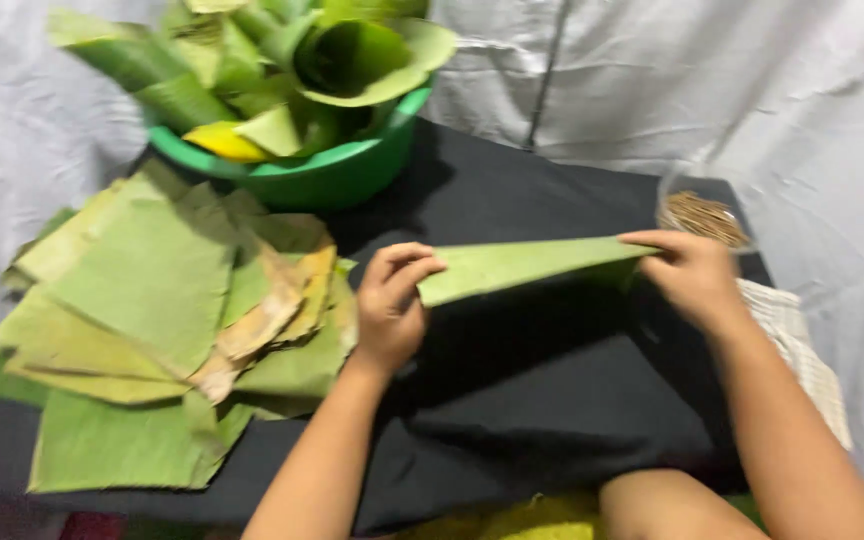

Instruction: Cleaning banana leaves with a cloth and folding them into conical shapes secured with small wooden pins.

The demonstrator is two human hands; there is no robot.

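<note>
Both hands, left hand (pixel 389 305) and right hand (pixel 690 272), pinch the ends of one green leaf piece (pixel 524 266) above the black desk (pixel 512 400), fingers closed.

Matt leaf, glossy plastic, soft cloth

The long green leaf strip (pixel 527 265) looks matt; beside it, a glossy green plastic basin (pixel 327 175) and creased black cloth (pixel 512 390).

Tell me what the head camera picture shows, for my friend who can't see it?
Two hands, left hand and right hand, hold a green leaf strip stretched between them above a black cloth table. A pile of cut leaves lies to the left, a green basin of rolled leaves behind, and a clear bowl of thin sticks at right.
</note>
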